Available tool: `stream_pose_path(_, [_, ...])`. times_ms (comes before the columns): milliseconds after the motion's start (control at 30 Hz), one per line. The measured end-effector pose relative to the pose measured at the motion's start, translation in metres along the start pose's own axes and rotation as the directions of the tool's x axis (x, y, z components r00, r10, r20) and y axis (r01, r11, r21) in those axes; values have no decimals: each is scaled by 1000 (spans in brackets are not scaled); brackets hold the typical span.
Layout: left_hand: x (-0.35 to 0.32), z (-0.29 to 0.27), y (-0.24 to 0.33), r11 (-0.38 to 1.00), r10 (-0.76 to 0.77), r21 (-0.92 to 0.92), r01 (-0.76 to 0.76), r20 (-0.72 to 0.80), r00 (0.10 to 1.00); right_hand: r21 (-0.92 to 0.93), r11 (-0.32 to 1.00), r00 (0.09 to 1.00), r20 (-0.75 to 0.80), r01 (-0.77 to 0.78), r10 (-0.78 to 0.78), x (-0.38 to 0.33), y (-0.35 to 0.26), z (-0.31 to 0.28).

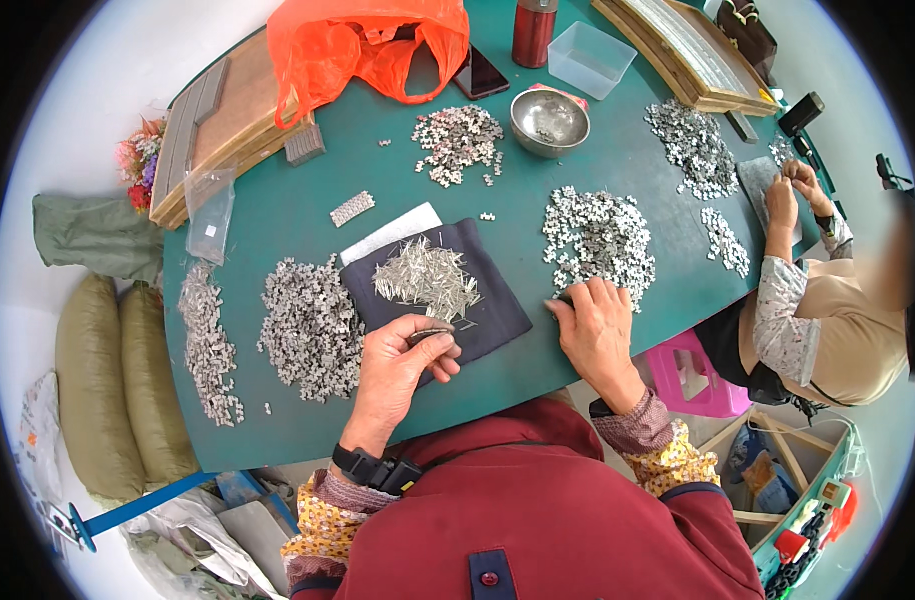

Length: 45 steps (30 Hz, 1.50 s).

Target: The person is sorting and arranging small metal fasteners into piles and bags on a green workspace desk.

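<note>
Single head view; looks steeply down, close over green table [307,215]

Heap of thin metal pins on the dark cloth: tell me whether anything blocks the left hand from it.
Nothing visible does. The left hand rests at the near edge of the dark cloth, and the heap of thin metal pins lies just beyond on bare cloth.

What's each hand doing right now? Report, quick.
Left hand: closed, pinching a small dark piece.
Right hand: open, flat on the pile of metal parts.
</note>
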<state>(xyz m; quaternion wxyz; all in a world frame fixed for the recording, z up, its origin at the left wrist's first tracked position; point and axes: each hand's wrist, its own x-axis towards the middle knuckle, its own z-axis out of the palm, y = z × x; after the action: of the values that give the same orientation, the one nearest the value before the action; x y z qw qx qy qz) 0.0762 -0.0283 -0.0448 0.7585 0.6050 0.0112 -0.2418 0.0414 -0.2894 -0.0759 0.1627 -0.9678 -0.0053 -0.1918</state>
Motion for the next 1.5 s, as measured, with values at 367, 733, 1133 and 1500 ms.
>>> stream_pose_path(367, [3, 5, 3, 999, -7, 45, 8, -14, 1000, 212, 977, 999, 16, 25, -29, 4, 0, 11])
stream_pose_path(733, [14, 24, 10, 1000, -25, 17, 24, 66, 998, 556, 830, 997, 73, -51, 12, 11, -29, -9])
stream_pose_path(1133, [14, 29, 7, 1000, 5, -3, -4, 101, 995, 742, 670, 997, 72, -26, -41, 9, -61, -4])
stream_pose_path(1500, [16, 31, 1, 1000, 1, 17, -3, 111, 994, 765, 644, 999, 41, -19, -18, 2, -54, -4])
